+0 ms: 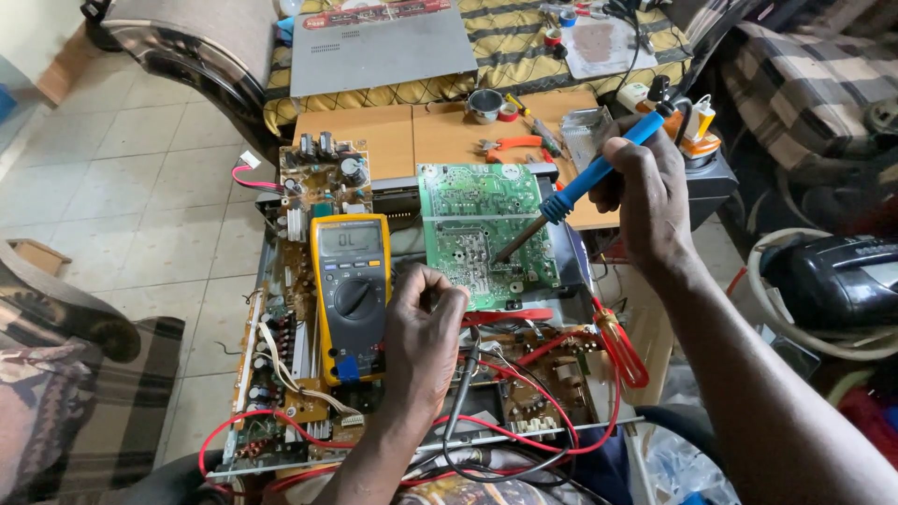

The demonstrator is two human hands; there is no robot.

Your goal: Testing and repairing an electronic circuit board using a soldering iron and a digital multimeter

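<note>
Taking the green circuit board (482,229) as the landmark: far to its left lies a checked cushion (84,393) on the tiled floor (140,159). Just left of the board lies a yellow meter (351,295) on an opened chassis with a brown board (323,182) above it. Red wires (552,374) loop below the green board.

The left hand (423,341) sits at the board's lower left corner, its grip curled with fingertips pressed together near the edge; whether it pinches something thin there I cannot tell.

The right hand (650,192), right of the board, has its grip closed around a blue soldering iron (585,182), whose tip touches the board's middle. Behind the board, orange pliers (510,145) lie on a wooden bench (393,131). Far right sits a black device (842,276).
</note>
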